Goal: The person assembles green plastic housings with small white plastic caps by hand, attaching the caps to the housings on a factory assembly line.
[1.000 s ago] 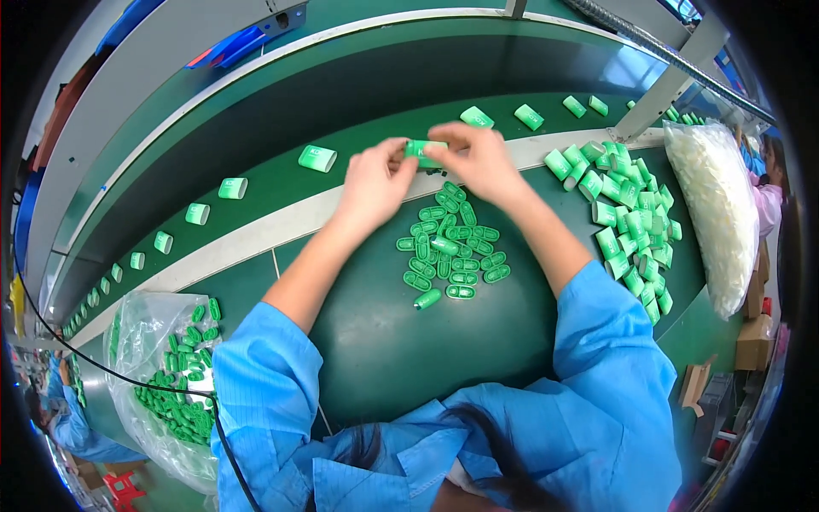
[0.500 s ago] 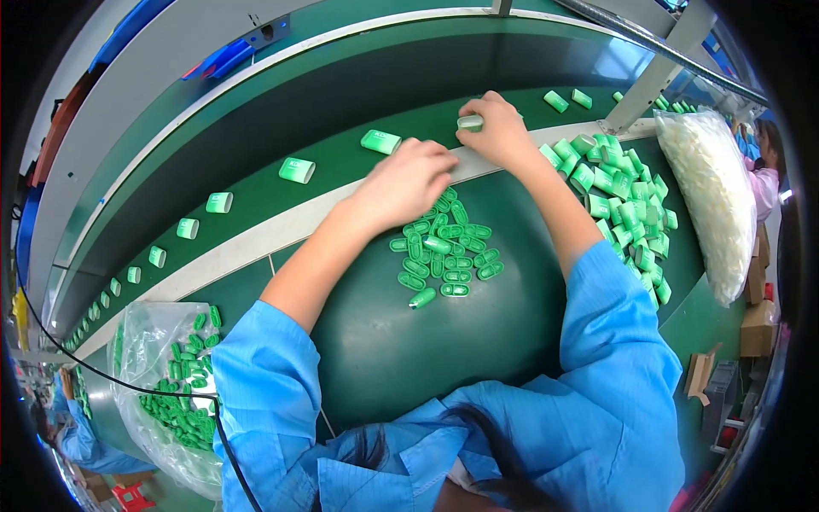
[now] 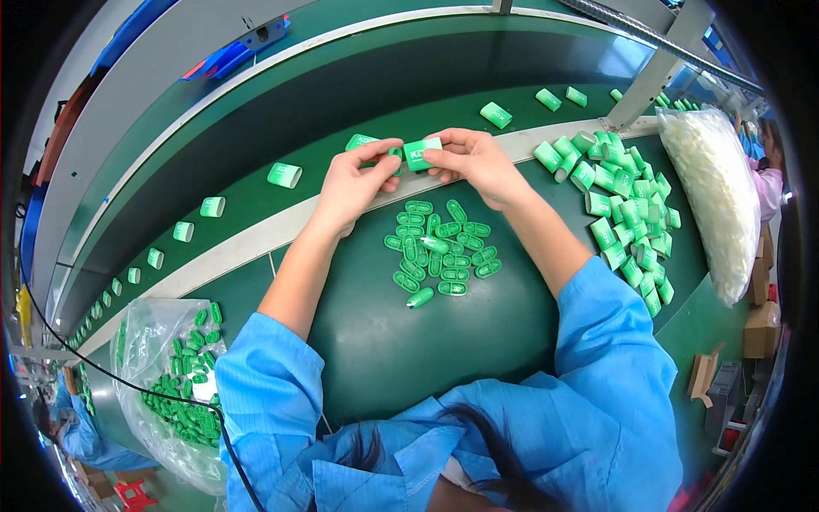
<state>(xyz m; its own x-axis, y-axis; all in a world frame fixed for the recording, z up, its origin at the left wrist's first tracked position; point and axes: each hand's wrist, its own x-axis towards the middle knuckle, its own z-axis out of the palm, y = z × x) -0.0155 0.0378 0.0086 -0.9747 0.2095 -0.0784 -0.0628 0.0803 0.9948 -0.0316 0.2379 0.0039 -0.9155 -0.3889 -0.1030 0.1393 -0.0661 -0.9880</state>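
Observation:
My right hand (image 3: pixel 479 167) pinches a green-and-white oval plastic casing (image 3: pixel 421 155) between thumb and fingers, its printed face toward me. Close beside it, my left hand (image 3: pixel 357 183) grips a small green oval cap (image 3: pixel 396 154), held on edge at the casing's left side; whether the two touch I cannot tell. Both hands are above the pale rail bordering the belt. Just below them on the green worktop lies a loose group of green oval caps (image 3: pixel 455 261). To the right of my right forearm is a heap of green-and-white casings (image 3: pixel 636 209).
Along the far side runs a green conveyor belt (image 3: pixel 328 162) carrying spaced casings. A clear bag of green caps (image 3: pixel 183 418) lies left, a cable crossing it. A bag of whitish pieces (image 3: pixel 708 200) stands right. Overhead is a metal post (image 3: pixel 655 77). Other people sit at both far edges.
My right hand has come left and down from the belt with a casing. My left hand has moved left and now holds a green cap beside it. Another casing has appeared on the belt.

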